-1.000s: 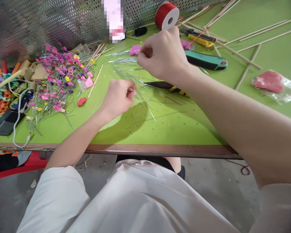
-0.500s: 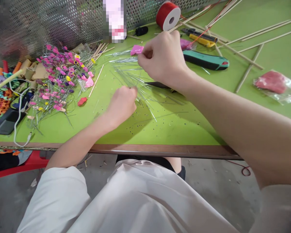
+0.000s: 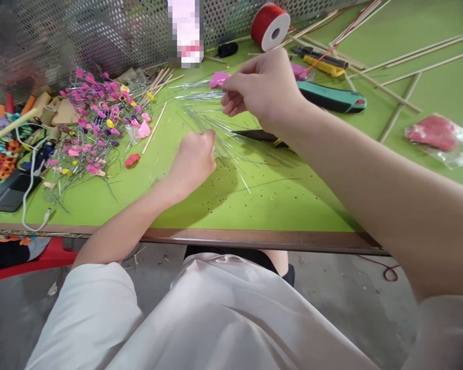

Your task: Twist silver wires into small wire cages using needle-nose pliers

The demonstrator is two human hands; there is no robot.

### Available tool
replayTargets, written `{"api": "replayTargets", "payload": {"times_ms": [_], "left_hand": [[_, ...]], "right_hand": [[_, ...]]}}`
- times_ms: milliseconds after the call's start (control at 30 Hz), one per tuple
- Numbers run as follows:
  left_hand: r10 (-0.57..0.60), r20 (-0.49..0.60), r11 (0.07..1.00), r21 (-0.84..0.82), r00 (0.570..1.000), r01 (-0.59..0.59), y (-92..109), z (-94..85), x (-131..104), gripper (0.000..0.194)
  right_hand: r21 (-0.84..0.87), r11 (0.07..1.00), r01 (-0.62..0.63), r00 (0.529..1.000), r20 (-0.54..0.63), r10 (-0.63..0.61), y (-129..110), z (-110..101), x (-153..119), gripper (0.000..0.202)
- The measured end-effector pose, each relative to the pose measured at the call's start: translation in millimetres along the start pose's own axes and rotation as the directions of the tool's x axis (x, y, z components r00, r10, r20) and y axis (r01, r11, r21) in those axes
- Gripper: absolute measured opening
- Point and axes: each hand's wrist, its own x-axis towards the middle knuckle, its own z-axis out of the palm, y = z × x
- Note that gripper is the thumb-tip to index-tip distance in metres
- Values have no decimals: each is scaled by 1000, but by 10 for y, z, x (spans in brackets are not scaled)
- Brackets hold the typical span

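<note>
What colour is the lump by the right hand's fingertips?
Bright pink; the lump shows best in the head view, the only one.

Soft, fairly bright light falls from above on the green table (image 3: 447,90), casting diffuse shadows under the left hand (image 3: 195,159) and right forearm (image 3: 355,159) toward the near edge. Wires (image 3: 220,125) and a plastic packet (image 3: 432,132) glint. Beyond the far edge, the mesh (image 3: 139,51) looks dimmer, partly masked by pixel blocks. Wide-angle distortion stretches the right forearm.
</note>
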Motion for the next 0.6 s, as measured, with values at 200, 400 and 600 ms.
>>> {"api": "replayTargets", "payload": {"times_ms": [200, 400, 600], "left_hand": [[26, 9, 963, 269, 1000, -28, 70, -15, -12, 22], [49, 16, 937, 345, 999, -52, 57, -45, 5, 26], [39, -65, 983, 183, 997, -26, 1, -51, 17, 25]], "right_hand": [[70, 997, 32, 999, -21, -30, 2, 6, -28, 45], [-53, 987, 152, 988, 8, -152, 62, -3, 9, 41], [-106, 992, 63, 993, 108, -52, 81, -6, 6, 39]]}}
